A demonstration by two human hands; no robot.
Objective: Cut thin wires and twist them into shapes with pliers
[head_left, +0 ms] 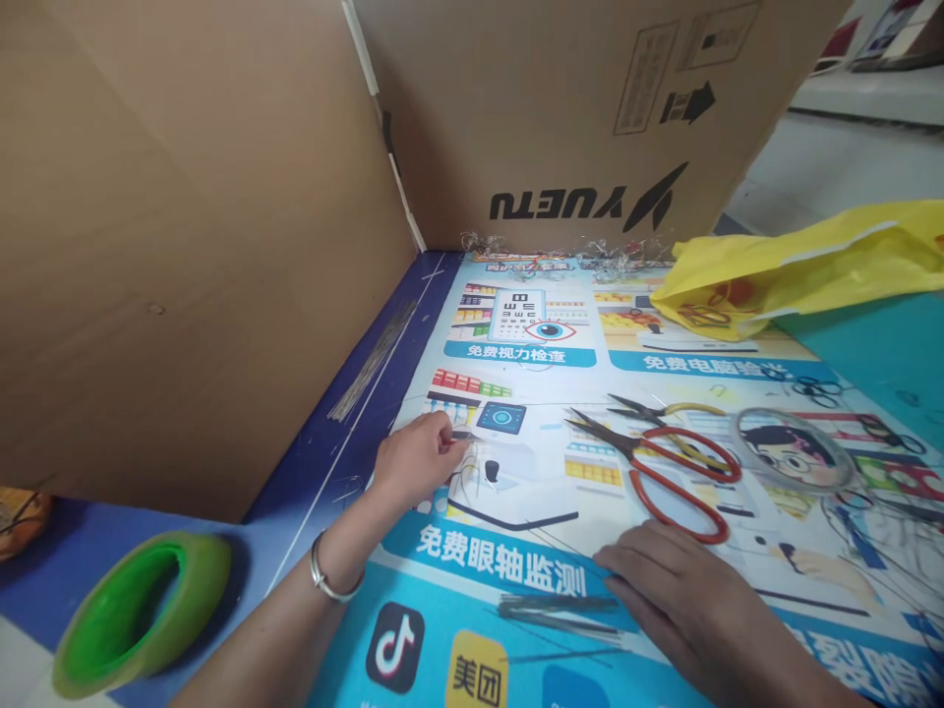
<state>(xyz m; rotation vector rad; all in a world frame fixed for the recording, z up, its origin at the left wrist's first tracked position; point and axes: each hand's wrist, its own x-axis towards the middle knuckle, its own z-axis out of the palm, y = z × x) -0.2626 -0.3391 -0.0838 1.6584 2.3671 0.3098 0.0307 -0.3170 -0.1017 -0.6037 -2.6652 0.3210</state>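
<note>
My left hand (pixel 418 457) is closed in a pinch at the printed mat's left side, with thin wires (pixel 463 480) at its fingertips. Nearer me and to the right, my right hand (pixel 685 600) has its fingers pressed together low over the mat. A fine dark wire runs to its fingertips; the grip itself is partly hidden. Just left of this hand lies a bundle of short, straight dark wires (pixel 557 608). Beyond it rest orange-handled scissors (pixel 682 482) and a yellow-handled tool with dark jaws (pixel 649 405), partly under the scissors.
Cardboard panels (pixel 184 216) stand at the left and back. A green-cored tape roll (pixel 140 615) is at the front left, a clear tape roll (pixel 793 452) at the right. Another wire bundle (pixel 373 364) lies by the left panel. A yellow bag (pixel 803 261) and wire scraps (pixel 612 258) lie behind.
</note>
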